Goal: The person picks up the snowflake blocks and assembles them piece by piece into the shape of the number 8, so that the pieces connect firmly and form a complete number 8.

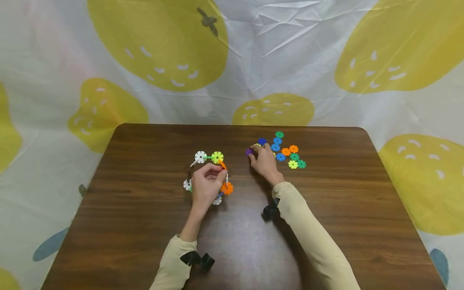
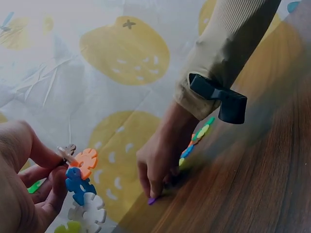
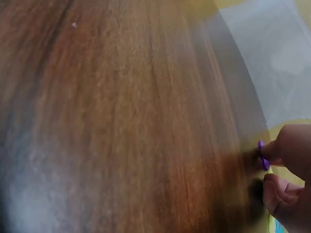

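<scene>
A ring of linked plastic snowflake discs, with white, yellow-green and orange ones among them, is in my left hand. Thumb and fingers pinch it near an orange disc on its right side, and the hand covers part of the ring. In the left wrist view an orange disc, a blue disc and a white disc hang down from the grip. My right hand reaches to the table, its fingertips at a purple snowflake disc, which thumb and forefinger pinch.
Beside and beyond the right hand lie several loose snowflake discs: dark blue, blue, orange and green. The brown wooden table ends at the back against a fruit-patterned cloth.
</scene>
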The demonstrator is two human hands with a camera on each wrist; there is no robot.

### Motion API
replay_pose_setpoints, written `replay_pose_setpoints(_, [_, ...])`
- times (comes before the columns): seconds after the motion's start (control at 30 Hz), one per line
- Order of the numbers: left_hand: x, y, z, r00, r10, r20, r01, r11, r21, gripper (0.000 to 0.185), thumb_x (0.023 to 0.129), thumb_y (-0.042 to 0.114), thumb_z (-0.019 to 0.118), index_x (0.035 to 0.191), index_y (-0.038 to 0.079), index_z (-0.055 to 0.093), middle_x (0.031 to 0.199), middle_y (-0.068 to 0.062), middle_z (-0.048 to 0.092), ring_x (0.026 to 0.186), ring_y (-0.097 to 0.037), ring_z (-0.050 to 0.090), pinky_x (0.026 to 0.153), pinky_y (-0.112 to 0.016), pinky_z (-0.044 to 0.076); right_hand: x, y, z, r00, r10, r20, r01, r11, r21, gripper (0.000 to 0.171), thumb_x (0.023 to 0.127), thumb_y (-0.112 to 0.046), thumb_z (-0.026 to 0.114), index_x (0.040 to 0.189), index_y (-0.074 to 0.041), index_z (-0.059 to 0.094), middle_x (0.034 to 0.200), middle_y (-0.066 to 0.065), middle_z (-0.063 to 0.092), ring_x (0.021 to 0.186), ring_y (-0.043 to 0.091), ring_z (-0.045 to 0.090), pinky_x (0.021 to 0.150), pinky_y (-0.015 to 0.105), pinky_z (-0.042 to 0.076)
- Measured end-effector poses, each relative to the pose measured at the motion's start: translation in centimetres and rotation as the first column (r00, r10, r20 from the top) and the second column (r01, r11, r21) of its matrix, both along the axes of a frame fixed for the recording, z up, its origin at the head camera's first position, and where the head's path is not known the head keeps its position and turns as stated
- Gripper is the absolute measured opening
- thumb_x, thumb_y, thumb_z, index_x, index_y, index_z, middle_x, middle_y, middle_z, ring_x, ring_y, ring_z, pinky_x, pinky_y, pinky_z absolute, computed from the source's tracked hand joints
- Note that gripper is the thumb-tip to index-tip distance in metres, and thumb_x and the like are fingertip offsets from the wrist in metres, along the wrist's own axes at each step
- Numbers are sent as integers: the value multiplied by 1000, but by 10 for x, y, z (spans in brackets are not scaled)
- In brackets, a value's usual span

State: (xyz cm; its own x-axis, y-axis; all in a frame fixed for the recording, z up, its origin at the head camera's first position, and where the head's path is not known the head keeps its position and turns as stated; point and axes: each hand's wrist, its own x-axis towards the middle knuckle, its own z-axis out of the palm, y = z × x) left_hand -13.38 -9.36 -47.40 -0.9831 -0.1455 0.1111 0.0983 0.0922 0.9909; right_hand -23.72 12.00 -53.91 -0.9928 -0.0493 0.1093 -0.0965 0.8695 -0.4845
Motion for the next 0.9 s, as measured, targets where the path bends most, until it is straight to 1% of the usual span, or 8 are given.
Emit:
replay_pose_setpoints(0.13, [0,1,1,1000,-2,-13,2,1000,17,10,83,-1,76,86,-10,72,82,-25,74,68,-25,72,61,-13,54,3,1,3,1000,-2,21,2,1000,-21,29,93,-18,71,119,-6,69,111,21,57,95,34,56,82,49,52])
replay_pose_setpoints(0.23, [0,1,0,1000,3,-12,-3,1000,21,10,83,-1,77,86,-10,72,82,-26,74,67,-24,72,60,-13,54,7,2,4,999,33,13,-32,994,-100,22,89,-12,74,110,-5,69,106,19,64,93,33,60,83,47,52])
replay_pose_setpoints(0.37, [-1,0,-2,1000,8,-5,-8,1000,13,10,83,-1,77,85,-9,72,82,-25,74,67,-24,72,61,-13,54,16,3,3,998,58,-17,-60,966,-250,14,89,-3,72,103,-4,70,94,16,73,85,30,66,78,40,53])
replay_pose_setpoints(0.53, [-1,0,-2,1000,7,4,-7,1000,-10,9,82,0,77,85,-7,73,81,-24,74,69,-28,73,60,-14,54,28,4,6,999,42,-18,-46,925,-377,12,91,-3,71,103,-5,73,90,14,73,81,24,67,74,28,51])
replay_pose_setpoints(0.63, [-1,0,-3,1000,0,15,0,999,-32,9,82,1,78,84,-6,74,81,-23,75,68,-27,73,59,-13,53,35,4,14,998,57,2,-49,877,-478,14,91,-4,73,105,-4,74,92,16,75,82,26,69,73,22,52])
replay_pose_setpoints(0.77, [-2,0,-5,999,-16,32,18,998,-57,8,81,2,78,83,-5,75,79,-21,75,66,-22,73,59,-14,53,45,1,28,992,126,3,-96,774,-626,18,92,-3,72,110,0,73,97,22,75,86,39,72,74,22,57])
replay_pose_setpoints(0.8, [-2,0,-5,999,-20,35,23,998,-61,8,81,3,78,83,-5,75,79,-21,75,65,-20,72,58,-14,53,47,0,32,989,146,0,-111,750,-652,19,92,-3,72,111,0,73,98,23,75,87,40,72,77,25,59])
replay_pose_setpoints(0.9, [-2,1,-5,998,-30,49,33,997,-72,8,80,3,78,83,-4,75,78,-20,75,63,-14,70,58,-14,52,55,-5,45,982,190,-4,-135,686,-715,20,93,-2,71,113,1,72,101,25,74,87,32,74,80,32,61])
